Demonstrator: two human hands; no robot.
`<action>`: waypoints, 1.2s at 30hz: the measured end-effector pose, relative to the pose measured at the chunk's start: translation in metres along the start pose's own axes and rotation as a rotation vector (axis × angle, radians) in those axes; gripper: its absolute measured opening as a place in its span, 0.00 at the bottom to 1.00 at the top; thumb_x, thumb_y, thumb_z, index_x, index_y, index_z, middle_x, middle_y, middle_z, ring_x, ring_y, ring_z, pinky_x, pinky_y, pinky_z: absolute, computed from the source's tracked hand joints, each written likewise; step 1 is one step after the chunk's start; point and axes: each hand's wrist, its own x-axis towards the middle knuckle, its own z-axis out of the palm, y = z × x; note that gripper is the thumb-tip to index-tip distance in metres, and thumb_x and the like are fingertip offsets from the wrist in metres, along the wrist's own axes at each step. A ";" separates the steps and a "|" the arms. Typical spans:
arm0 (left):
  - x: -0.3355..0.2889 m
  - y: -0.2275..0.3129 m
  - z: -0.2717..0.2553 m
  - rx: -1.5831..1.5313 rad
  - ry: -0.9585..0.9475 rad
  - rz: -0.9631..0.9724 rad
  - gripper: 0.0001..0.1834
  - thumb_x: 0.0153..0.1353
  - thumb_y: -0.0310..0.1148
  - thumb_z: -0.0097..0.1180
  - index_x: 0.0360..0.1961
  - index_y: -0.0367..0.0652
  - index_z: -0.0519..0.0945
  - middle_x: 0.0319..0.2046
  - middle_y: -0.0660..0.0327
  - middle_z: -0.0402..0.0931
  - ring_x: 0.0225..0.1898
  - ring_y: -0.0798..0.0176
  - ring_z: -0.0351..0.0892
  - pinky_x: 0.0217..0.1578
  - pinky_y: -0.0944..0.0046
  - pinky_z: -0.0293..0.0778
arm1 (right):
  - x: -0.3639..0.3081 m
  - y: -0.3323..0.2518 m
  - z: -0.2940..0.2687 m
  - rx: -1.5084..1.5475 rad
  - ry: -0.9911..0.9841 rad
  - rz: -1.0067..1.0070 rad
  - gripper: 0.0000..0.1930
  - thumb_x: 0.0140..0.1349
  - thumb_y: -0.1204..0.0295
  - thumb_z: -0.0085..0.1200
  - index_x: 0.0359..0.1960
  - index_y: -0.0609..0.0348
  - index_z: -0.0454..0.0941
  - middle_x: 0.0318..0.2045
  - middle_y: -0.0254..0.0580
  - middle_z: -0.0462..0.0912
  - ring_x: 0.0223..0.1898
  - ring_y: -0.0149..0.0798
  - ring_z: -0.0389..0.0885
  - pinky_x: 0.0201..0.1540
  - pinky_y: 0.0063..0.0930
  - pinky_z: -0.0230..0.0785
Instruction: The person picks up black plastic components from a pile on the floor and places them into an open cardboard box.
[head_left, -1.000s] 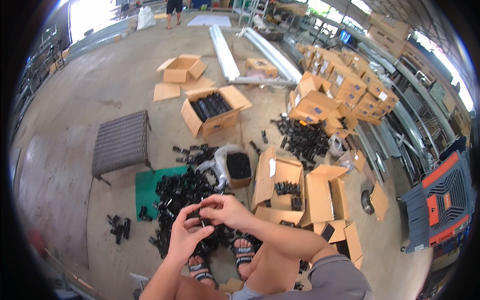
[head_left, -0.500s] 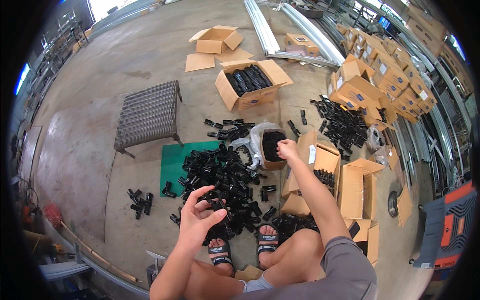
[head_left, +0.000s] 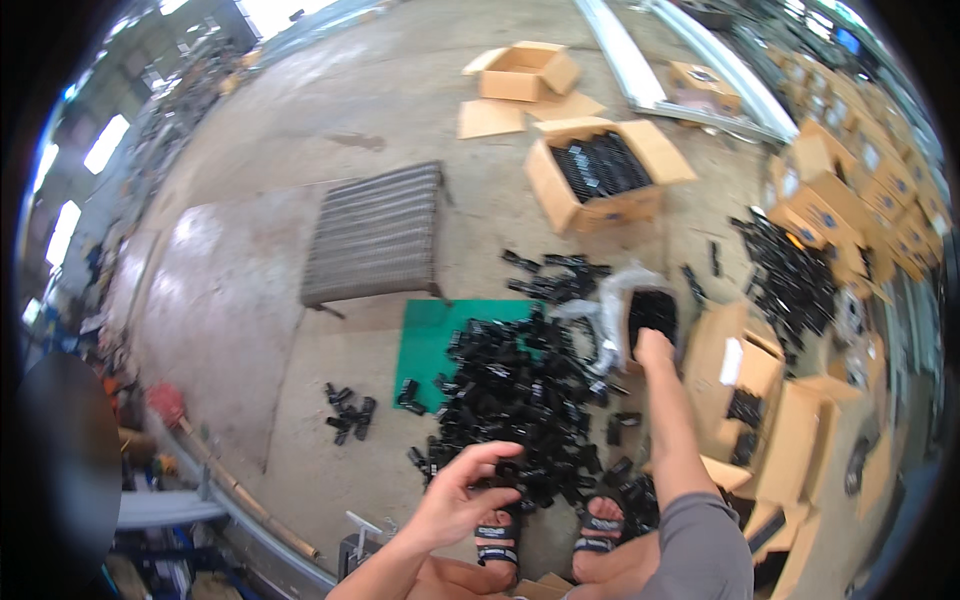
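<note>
My left hand [head_left: 462, 503] is curled with thumb and fingers around a black plastic fitting [head_left: 503, 474], over the near side of a heap of similar black fittings [head_left: 510, 390]. The held piece blends into the dark heap behind it. To the right, my right hand [head_left: 655, 347] reaches into a small carton [head_left: 633, 365] of small black parts [head_left: 652, 308]. Its fingertips are hidden among those parts, and I cannot see whether they grip one. A clear plastic bag [head_left: 606, 318] hangs out over that carton's left side.
A green sheet [head_left: 418, 335] lies under the heap, with a woven stool [head_left: 375, 235] beyond. An open carton [head_left: 600, 212] of stacked black parts stands farther back. Open cartons [head_left: 715, 345] and another black pile [head_left: 790, 275] are at right. A pole [head_left: 245, 490] lies at left.
The view has swung left, so everything sits farther right in the picture. My right hand has gone deeper into the small carton. My left hand stays curled over the heap.
</note>
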 end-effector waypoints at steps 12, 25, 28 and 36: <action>0.002 0.005 0.004 0.052 -0.106 -0.019 0.34 0.64 0.17 0.61 0.69 0.51 0.69 0.60 0.61 0.73 0.56 0.67 0.78 0.47 0.66 0.79 | 0.007 0.022 0.012 0.294 0.228 -0.048 0.09 0.61 0.71 0.60 0.39 0.61 0.75 0.40 0.58 0.85 0.46 0.61 0.83 0.50 0.52 0.76; -0.016 0.031 0.022 0.547 0.062 0.404 0.33 0.51 0.22 0.67 0.60 0.54 0.79 0.41 0.55 0.80 0.42 0.52 0.81 0.47 0.58 0.78 | -0.223 -0.077 -0.148 0.934 0.177 -0.656 0.07 0.65 0.77 0.62 0.41 0.64 0.79 0.32 0.37 0.87 0.33 0.24 0.83 0.37 0.21 0.74; -0.019 0.017 0.019 0.639 0.045 0.397 0.32 0.51 0.19 0.65 0.60 0.47 0.79 0.54 0.54 0.81 0.55 0.48 0.81 0.56 0.56 0.77 | -0.297 -0.092 -0.164 0.924 0.176 -0.795 0.07 0.66 0.77 0.63 0.42 0.66 0.79 0.34 0.41 0.88 0.36 0.27 0.86 0.41 0.22 0.77; -0.036 0.027 0.037 0.796 0.045 0.381 0.55 0.50 0.19 0.68 0.75 0.55 0.50 0.40 0.42 0.83 0.45 0.35 0.83 0.43 0.44 0.79 | -0.370 -0.110 -0.177 0.505 0.304 -1.138 0.06 0.60 0.77 0.66 0.38 0.58 0.85 0.30 0.38 0.85 0.35 0.39 0.84 0.38 0.33 0.76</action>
